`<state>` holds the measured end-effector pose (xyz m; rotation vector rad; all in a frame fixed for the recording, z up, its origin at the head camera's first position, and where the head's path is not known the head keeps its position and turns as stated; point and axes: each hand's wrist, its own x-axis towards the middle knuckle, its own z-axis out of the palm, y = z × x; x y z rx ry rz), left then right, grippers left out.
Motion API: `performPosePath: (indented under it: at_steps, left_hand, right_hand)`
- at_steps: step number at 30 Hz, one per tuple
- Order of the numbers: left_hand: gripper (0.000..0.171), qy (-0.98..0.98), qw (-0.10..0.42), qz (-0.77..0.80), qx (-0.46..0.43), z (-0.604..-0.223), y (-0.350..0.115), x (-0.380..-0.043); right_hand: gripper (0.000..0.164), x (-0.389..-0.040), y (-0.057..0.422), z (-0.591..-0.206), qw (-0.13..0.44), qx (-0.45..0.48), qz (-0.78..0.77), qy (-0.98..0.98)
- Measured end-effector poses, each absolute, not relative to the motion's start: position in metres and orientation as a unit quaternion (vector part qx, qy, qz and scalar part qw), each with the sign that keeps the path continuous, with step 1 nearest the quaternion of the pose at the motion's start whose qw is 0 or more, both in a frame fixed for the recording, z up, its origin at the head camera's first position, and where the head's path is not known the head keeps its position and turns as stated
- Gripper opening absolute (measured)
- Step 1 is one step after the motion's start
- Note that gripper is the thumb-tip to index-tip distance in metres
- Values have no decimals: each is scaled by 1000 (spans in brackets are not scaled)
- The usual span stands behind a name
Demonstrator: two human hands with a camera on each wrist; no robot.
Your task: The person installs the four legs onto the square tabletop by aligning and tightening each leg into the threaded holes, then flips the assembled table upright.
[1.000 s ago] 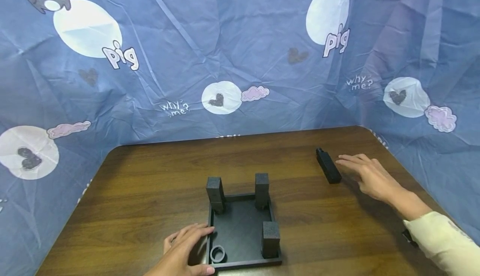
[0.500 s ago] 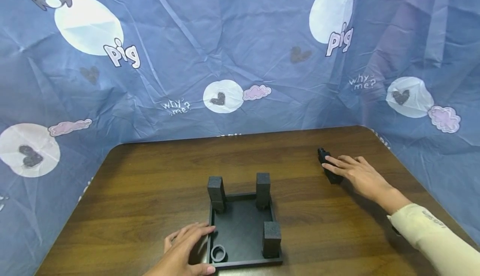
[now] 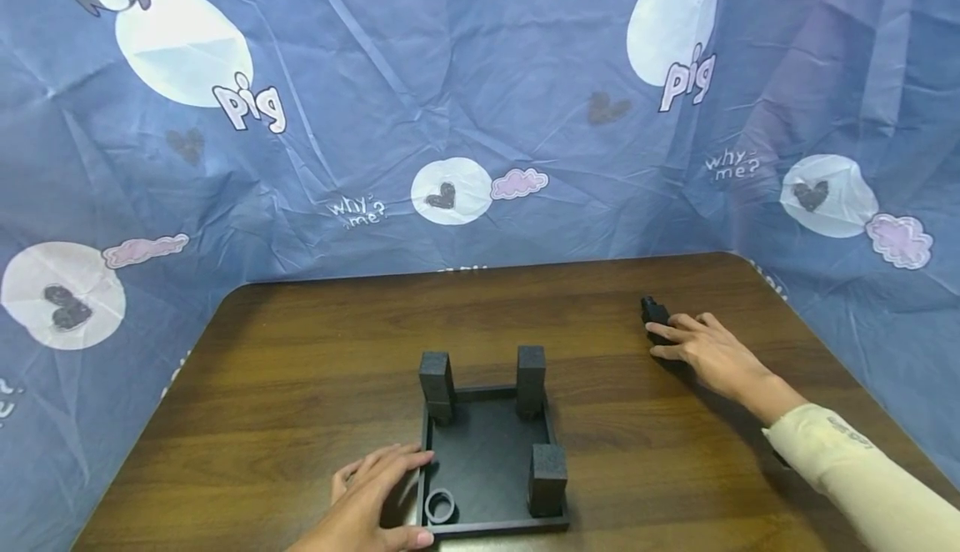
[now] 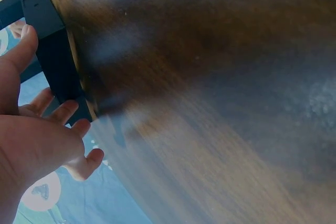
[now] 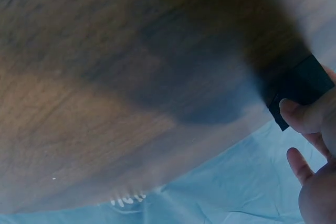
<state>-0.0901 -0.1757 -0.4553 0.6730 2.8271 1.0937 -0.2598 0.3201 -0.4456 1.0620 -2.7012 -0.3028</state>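
Observation:
A square black tray point(image 3: 491, 452) with a low rim sits on the table. Black posts stand at three corners: far left point(image 3: 437, 385), far right point(image 3: 531, 381) and near right point(image 3: 547, 479). The near-left corner bears a round ring socket point(image 3: 439, 505). My left hand point(image 3: 375, 494) rests at the tray's left side, fingers spread, with fingertips on the rim and the thumb by the near-left corner. At the right, my right hand point(image 3: 708, 356) pinches a loose black post point(image 3: 655, 312) lying on the table, its narrow threaded-looking end pointing away. The thumb presses its side in the right wrist view.
The brown wooden table point(image 3: 300, 368) has rounded far corners. Behind it and at both sides hangs a blue printed cloth point(image 3: 375, 118). Table surface lies between the tray and the right hand.
My right hand has moved left onto the loose post and taken hold of it. My left hand and the tray hold their places; the head view has shifted slightly.

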Motion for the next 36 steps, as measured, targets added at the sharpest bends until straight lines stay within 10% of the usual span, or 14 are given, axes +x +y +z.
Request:
performPosePath:
  at_steps: [25, 36]
  left_hand:
    - [78, 902, 66, 374, 203, -452, -174, -92]
    - [77, 905, 56, 370, 204, -452, -174, -91]
  right_hand:
    - [71, -254, 312, -434, 243, 382, 65, -889]
    - [53, -245, 283, -404, 256, 304, 241, -885]
